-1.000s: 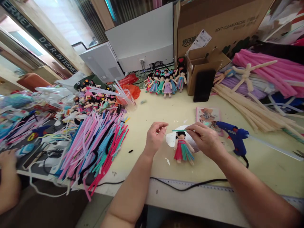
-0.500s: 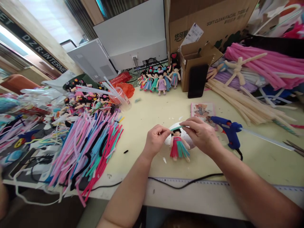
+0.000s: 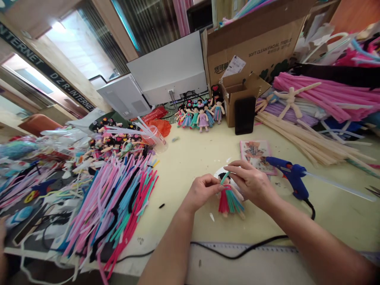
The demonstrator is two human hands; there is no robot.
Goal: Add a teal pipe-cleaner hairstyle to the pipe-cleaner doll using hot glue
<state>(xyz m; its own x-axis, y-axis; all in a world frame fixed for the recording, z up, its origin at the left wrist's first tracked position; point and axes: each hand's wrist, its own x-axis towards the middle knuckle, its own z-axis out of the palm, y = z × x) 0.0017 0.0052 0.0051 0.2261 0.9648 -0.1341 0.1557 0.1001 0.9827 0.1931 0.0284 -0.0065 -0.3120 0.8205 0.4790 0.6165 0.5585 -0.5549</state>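
A short green pipe cleaner piece (image 3: 225,177) slants between my two hands. My left hand (image 3: 205,192) pinches its lower end between thumb and finger. The upper end is in the closed fingers of my right hand (image 3: 251,181). Right below lies a small pipe cleaner doll (image 3: 228,200) with black hair and a skirt of red, teal and blue strips. The green piece covers part of its head. Under the doll's upper part a white round object (image 3: 219,171) shows, mostly hidden by my hands.
A blue glue gun (image 3: 289,174) with a clear stick lies right of my hands, its black cord (image 3: 237,255) running along the front. Coloured pipe cleaners (image 3: 103,206) are heaped at left. Finished dolls (image 3: 203,118), a phone (image 3: 244,115) and a small carton (image 3: 231,89) stand behind.
The green pipe cleaner piece has turned from nearly level to a steep slant, its left end lowered toward the doll's neck. The camera view has tilted up, so everything sits lower in the picture.
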